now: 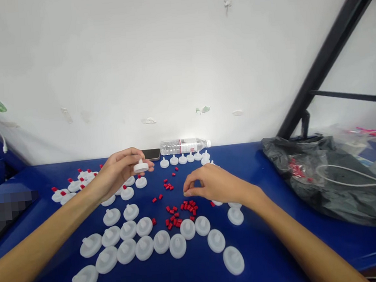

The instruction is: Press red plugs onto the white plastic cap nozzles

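My left hand (121, 171) is closed on a white plastic disc with a short stem (141, 166), held above the table with the stem up. My right hand (208, 183) is over the small red caps (189, 207), with thumb and forefinger pinched together. Whatever is between those fingertips, if anything, is too small to make out. Loose caps lie scattered in the middle of the table. Several bare white discs (144, 248) form curved rows near the front. At the left, other discs (75, 185) carry red caps on their stems.
On the blue table (193, 281), a clear plastic bottle (185, 146) lies against the wall beside a dark phone (152, 154). A row of discs (182, 159) stands before the bottle. Dark plastic bags (337, 189) cover the right side below a black metal frame (319, 59).
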`<control>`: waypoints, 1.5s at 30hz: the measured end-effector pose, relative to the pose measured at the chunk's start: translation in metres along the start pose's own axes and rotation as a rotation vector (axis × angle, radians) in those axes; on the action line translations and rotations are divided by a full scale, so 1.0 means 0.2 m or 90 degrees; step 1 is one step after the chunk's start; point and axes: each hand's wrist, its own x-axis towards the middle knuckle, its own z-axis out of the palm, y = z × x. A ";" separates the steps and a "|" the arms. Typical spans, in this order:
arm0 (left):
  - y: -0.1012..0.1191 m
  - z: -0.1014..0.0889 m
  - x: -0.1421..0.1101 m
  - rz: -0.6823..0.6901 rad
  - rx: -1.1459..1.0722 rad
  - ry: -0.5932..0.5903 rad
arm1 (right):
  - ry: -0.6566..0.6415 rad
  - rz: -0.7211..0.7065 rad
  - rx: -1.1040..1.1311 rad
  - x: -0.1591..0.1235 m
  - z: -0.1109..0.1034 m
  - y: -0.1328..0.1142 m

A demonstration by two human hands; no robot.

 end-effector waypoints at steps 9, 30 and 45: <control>0.00 0.01 -0.12 -0.070 -0.094 0.013 | -0.054 -0.015 -0.041 0.01 0.06 -0.02; -0.05 0.08 -0.17 -0.029 0.092 -0.122 | 0.017 -0.007 -0.084 0.02 0.09 -0.01; -0.11 0.10 -0.18 -0.050 0.124 -0.141 | 0.161 -0.036 0.077 0.03 0.09 -0.05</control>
